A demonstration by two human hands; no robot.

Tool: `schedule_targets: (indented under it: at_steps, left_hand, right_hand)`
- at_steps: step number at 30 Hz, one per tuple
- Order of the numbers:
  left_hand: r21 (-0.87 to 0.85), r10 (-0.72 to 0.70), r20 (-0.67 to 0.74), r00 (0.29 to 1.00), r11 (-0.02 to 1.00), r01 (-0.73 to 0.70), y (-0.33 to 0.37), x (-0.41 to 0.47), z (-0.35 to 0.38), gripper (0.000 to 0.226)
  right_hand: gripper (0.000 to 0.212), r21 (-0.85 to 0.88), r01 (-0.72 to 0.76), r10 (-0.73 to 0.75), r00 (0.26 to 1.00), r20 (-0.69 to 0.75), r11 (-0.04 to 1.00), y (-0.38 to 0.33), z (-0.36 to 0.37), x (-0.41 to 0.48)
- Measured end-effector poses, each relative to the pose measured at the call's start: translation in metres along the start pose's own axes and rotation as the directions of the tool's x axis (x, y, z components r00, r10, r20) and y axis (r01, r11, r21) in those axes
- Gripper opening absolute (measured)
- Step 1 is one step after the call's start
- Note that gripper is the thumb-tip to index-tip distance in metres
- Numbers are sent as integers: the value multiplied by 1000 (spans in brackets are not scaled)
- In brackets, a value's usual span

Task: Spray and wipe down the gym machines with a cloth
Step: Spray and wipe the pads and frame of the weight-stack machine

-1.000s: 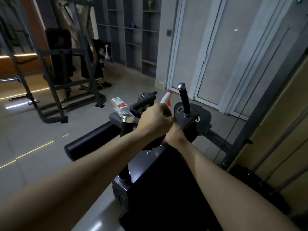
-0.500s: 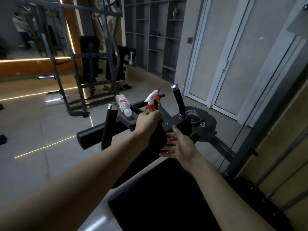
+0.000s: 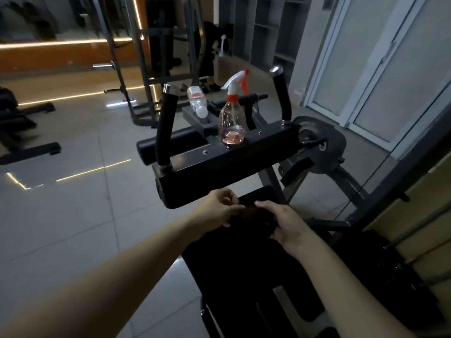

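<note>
A clear spray bottle (image 3: 231, 123) with a white and orange trigger head stands upright on the black crossbar (image 3: 219, 167) of the gym machine, between two black upright handles (image 3: 166, 128). Below the bar, over the black seat pad (image 3: 244, 269), my left hand (image 3: 214, 211) and my right hand (image 3: 283, 220) both pinch a dark cloth (image 3: 251, 218) bunched between them. Neither hand touches the bottle.
A plastic water bottle (image 3: 197, 101) lies on the machine's frame behind the crossbar. The round pivot plate (image 3: 322, 147) sits at the right, with a weight stack and cable beyond. A squat rack (image 3: 146, 69) stands across the tiled floor, shelving and glass doors behind.
My left hand has let go of the spray bottle, which now stands on the crossbar. Both hands have dropped below the bar and taken hold of the dark cloth.
</note>
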State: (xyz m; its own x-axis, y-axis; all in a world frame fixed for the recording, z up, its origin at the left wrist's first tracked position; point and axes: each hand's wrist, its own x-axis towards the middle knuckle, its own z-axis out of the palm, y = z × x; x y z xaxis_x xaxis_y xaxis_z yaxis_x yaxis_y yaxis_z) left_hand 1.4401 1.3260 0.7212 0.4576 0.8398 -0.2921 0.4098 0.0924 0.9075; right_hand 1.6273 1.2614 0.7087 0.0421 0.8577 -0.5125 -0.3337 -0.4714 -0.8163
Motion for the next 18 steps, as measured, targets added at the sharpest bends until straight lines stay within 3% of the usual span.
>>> schedule_targets:
  at_steps: [2,5,7,9,11,12,14,15,18]
  left_hand:
    - [47,-32,-25,999,998,33,-36,6,-9,17]
    - [183,-113,-111,987,974,132,-114,16,-28,12]
    - [322,-167,-225,960,917,235,-161,23,-39,13]
    - [380,-189,-330,925,870,314,-212,40,-49,8]
    - [430,-145,-423,894,836,340,-258,60,-56,5]
    - [471,-93,-463,881,816,334,-278,72,-58,16]
    - [556,-11,-480,877,770,314,-307,93,-62,40]
    - [597,29,-474,880,745,297,-321,103,-62,42]
    - [672,172,-459,872,709,213,-354,123,-62,27]
  right_hand:
    - [22,61,-2,3,1000,-15,998,22,-1,22]
    - [26,15,59,-54,977,-205,998,63,2,67]
    - [22,-154,138,-181,930,-321,978,91,9,102]
    - [20,-413,269,-427,829,-360,870,125,18,149]
    - [28,-660,347,-637,725,-263,667,165,28,201]
    - [33,-737,356,-676,714,-183,575,183,34,225]
    - [38,-816,330,-601,799,-27,475,218,39,257]
    - [36,-849,342,-580,813,53,402,235,38,269]
    - [25,-878,464,-706,662,252,122,264,17,297]
